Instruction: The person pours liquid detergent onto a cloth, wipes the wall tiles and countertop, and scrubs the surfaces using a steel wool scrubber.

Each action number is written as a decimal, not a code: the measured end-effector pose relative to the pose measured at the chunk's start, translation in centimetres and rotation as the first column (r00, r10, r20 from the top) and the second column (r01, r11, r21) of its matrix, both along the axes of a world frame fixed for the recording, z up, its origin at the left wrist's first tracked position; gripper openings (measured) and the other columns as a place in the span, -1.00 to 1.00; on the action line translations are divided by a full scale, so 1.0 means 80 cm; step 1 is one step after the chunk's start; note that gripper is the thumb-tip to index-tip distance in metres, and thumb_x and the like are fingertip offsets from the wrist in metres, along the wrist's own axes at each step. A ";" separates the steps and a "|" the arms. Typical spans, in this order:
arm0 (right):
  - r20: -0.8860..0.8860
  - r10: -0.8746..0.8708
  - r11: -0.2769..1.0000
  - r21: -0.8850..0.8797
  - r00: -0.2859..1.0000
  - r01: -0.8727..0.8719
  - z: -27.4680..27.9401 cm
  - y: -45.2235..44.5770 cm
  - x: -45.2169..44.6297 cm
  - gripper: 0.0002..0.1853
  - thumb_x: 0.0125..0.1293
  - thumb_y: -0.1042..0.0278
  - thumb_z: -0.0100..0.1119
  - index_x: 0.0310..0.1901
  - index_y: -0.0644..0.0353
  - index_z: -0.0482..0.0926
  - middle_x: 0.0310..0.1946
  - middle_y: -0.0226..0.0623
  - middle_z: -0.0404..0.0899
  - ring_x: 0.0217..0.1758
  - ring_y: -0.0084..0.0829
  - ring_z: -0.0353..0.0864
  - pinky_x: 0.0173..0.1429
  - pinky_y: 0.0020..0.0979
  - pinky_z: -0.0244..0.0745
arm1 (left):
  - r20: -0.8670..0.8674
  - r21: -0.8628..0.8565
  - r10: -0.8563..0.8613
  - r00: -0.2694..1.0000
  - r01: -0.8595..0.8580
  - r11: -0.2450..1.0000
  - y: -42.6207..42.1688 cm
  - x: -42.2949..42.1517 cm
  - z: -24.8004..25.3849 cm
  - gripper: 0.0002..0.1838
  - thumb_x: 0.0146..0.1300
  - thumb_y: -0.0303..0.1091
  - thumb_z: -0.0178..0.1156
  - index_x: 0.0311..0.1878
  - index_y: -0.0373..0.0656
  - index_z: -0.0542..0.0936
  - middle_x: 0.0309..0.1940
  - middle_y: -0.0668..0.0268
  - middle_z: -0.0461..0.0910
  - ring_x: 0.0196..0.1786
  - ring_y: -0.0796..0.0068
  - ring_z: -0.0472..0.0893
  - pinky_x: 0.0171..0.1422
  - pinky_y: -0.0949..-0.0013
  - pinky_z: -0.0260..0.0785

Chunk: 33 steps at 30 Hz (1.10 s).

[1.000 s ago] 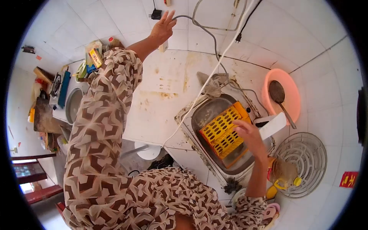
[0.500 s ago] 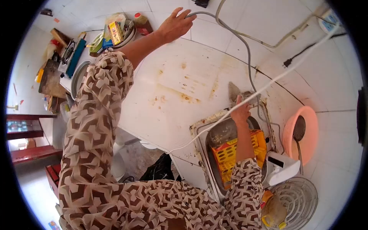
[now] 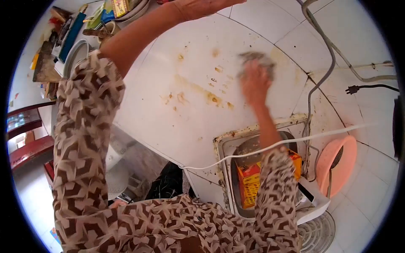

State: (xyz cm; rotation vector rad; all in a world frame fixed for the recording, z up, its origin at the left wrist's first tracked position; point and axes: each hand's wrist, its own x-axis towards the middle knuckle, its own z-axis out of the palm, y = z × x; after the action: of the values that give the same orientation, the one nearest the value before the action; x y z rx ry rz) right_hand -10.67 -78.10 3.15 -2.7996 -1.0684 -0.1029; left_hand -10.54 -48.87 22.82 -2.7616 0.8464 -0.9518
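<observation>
The right hand [image 3: 254, 84] grips a grey crumpled cloth [image 3: 262, 62], seemingly wiping the flat white desk [image 3: 160, 130]; yellow-brown stains [image 3: 213, 98] call for firm strokes. Cropped left hand [image 3: 211, 6]: cannot tell.

The right hand [image 3: 255, 84] has a rag [image 3: 268, 63] over the counter [image 3: 160, 76]. The left hand [image 3: 211, 6] is farther off, to the left. The sink [image 3: 242, 141] is nearer, on the right, with a box [image 3: 251, 192] in it. Right of that, a ladle [image 3: 337, 157] sits in a tub [image 3: 348, 164].
</observation>
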 end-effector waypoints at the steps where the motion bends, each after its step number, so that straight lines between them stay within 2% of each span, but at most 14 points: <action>1: -0.059 -0.102 0.994 -0.044 0.993 0.100 0.004 -0.002 0.047 -0.38 0.32 0.00 0.05 0.40 -0.14 0.22 0.47 -0.28 0.06 0.48 -0.04 -0.01 0.36 0.25 -0.03 | -0.009 -0.017 -0.032 0.999 0.032 0.999 0.002 -0.001 0.004 -0.77 0.19 -0.54 0.11 -0.07 -0.12 0.52 0.42 0.32 0.22 0.51 0.07 0.03 0.28 -0.04 0.01; 7: -0.087 -0.332 0.943 -0.005 0.939 0.332 0.002 0.012 0.105 -0.39 0.40 0.06 -0.06 0.43 0.01 0.14 0.48 -0.25 0.05 0.54 -0.13 -0.07 0.38 0.27 -0.07 | 0.059 -0.051 -0.096 0.994 0.099 0.994 0.009 -0.006 -0.010 -0.40 0.19 -0.65 0.03 0.32 -0.02 0.35 0.49 0.29 0.07 0.52 -0.04 -0.01 0.33 -0.09 0.04; 10: 0.041 -0.120 0.993 -0.009 0.992 0.121 -0.009 -0.005 -0.023 -0.33 0.36 0.05 0.00 0.44 0.06 0.10 0.47 -0.15 0.05 0.55 -0.13 -0.05 0.40 0.21 -0.06 | -0.041 -0.173 -0.083 0.996 0.075 0.982 -0.004 -0.023 -0.007 -0.25 0.16 -0.72 -0.03 0.44 0.02 0.21 0.50 0.16 -0.01 0.51 -0.11 -0.01 0.35 -0.09 0.08; 14: -0.222 0.033 0.998 -0.038 0.975 -0.043 0.031 -0.049 -0.122 -0.25 0.32 0.11 0.08 0.46 0.16 0.04 0.45 -0.07 0.07 0.54 -0.10 -0.02 0.40 0.10 -0.04 | 0.016 -0.205 -0.115 0.993 0.116 0.972 -0.013 -0.027 -0.008 -0.20 0.14 -0.74 -0.08 0.49 -0.10 0.06 0.49 0.01 -0.04 0.44 0.02 0.18 0.31 -0.02 0.16; 17: -0.026 -0.018 1.000 -0.021 0.999 0.018 0.004 -0.048 -0.026 -0.26 0.30 0.10 0.10 0.43 0.18 0.08 0.43 0.00 0.09 0.51 -0.10 0.04 0.38 0.13 0.03 | -0.062 -0.333 -0.016 0.998 -0.006 0.943 -0.016 -0.021 -0.017 -0.18 0.11 -0.75 -0.11 0.50 -0.15 -0.01 0.46 -0.04 0.01 0.33 0.11 0.33 0.26 0.02 0.17; 20: -0.019 -0.212 0.977 0.010 0.977 0.212 0.001 -0.023 0.044 -0.32 0.30 0.10 0.08 0.39 0.20 0.16 0.40 -0.06 0.17 0.47 -0.10 0.12 0.37 0.17 0.07 | -0.208 -0.615 -0.119 0.971 -0.035 0.787 -0.021 -0.017 -0.030 -0.17 0.11 -0.74 -0.11 0.49 -0.19 -0.06 0.43 -0.08 0.08 0.24 0.10 0.40 0.23 0.03 0.16; 23: 0.012 -0.239 0.968 -0.071 0.971 0.239 0.005 -0.002 0.016 -0.34 0.29 0.07 0.08 0.35 0.19 0.21 0.36 -0.12 0.25 0.45 -0.10 0.16 0.37 0.16 0.09 | -0.523 -0.542 0.004 0.852 -0.336 0.770 -0.028 -0.004 -0.038 -0.27 0.21 -0.59 -0.08 0.48 -0.22 -0.01 0.41 -0.05 0.14 0.29 0.13 0.36 0.29 -0.01 0.13; 25: 0.124 -0.095 0.995 -0.011 0.988 0.097 -0.013 -0.018 -0.055 -0.32 0.24 0.12 0.12 0.36 0.18 0.21 0.35 -0.10 0.26 0.46 -0.06 0.14 0.39 0.15 0.08 | -0.504 -0.636 -0.031 0.863 -0.347 0.689 -0.051 0.012 -0.050 -0.41 0.25 -0.54 -0.06 0.39 -0.16 0.18 0.15 0.07 0.39 0.11 0.20 0.49 0.19 0.05 0.29; 26: 0.035 -0.062 0.998 -0.030 0.997 0.063 0.015 -0.021 -0.096 -0.35 0.24 0.19 0.11 0.35 0.16 0.22 0.34 -0.13 0.28 0.43 -0.06 0.18 0.38 0.15 0.10 | -0.384 -0.747 -0.083 0.919 -0.257 0.614 -0.062 0.017 -0.067 -0.50 0.26 -0.54 -0.04 0.30 -0.10 0.36 -0.10 0.18 0.62 -0.09 0.26 0.63 0.08 0.12 0.46; 28: -0.087 0.063 0.998 0.024 0.994 -0.062 0.008 -0.051 -0.125 -0.45 0.26 0.22 0.03 0.31 0.12 0.33 0.30 -0.16 0.34 0.34 -0.08 0.29 0.28 0.12 0.24 | -0.271 -0.813 -0.173 0.947 -0.128 0.568 -0.078 0.029 -0.083 -0.40 0.21 -0.52 0.04 0.35 -0.11 0.21 -0.30 0.16 0.66 -0.35 0.10 0.65 -0.19 0.13 0.50; 30: -0.245 0.172 0.981 0.131 0.954 -0.144 0.006 -0.081 -0.121 -0.52 0.26 0.31 0.10 0.23 0.18 0.42 0.24 -0.11 0.41 0.28 -0.14 0.38 0.31 -0.05 0.29 | -0.353 -0.832 -0.175 0.919 -0.222 0.509 -0.091 0.037 -0.100 -0.46 0.24 -0.52 0.01 0.32 -0.09 0.27 -0.33 0.14 0.65 -0.29 0.10 0.65 -0.17 0.15 0.49; 31: -0.499 -0.120 0.949 0.197 0.858 0.247 0.029 -0.083 -0.113 -0.56 0.30 0.32 0.08 0.21 0.21 0.43 0.21 -0.09 0.44 0.23 -0.15 0.42 0.26 -0.05 0.34 | -0.396 -0.799 -0.149 0.906 -0.260 0.543 -0.095 0.037 -0.100 -0.48 0.28 -0.51 -0.02 0.33 -0.12 0.27 -0.32 0.15 0.66 -0.28 0.17 0.66 -0.14 0.19 0.50; 32: -0.730 -0.315 0.783 0.161 0.606 0.601 0.054 -0.088 -0.105 -0.59 0.34 0.33 0.05 0.20 0.24 0.44 0.19 -0.07 0.46 0.19 -0.16 0.47 0.21 -0.05 0.40 | -0.440 -0.763 -0.120 0.890 -0.300 0.572 -0.101 0.036 -0.100 -0.50 0.32 -0.50 -0.06 0.34 -0.14 0.26 -0.32 0.17 0.66 -0.26 0.24 0.67 -0.11 0.22 0.51; 33: -0.917 -0.128 0.469 0.280 0.378 0.837 0.066 -0.105 -0.100 -0.60 0.36 0.31 0.02 0.20 0.24 0.43 0.18 -0.06 0.47 0.18 -0.14 0.48 0.19 -0.05 0.43 | -0.432 -0.786 -0.098 0.897 -0.321 0.528 -0.110 0.038 -0.105 -0.54 0.29 -0.47 0.00 0.28 -0.10 0.33 -0.35 0.20 0.67 -0.27 0.19 0.67 -0.13 0.18 0.48</action>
State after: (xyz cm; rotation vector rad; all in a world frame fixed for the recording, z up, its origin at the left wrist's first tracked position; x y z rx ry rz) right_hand -18.64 -86.49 8.47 -1.8425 0.2206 0.5384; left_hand -7.52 -57.70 14.40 -3.9376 0.1607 -0.8868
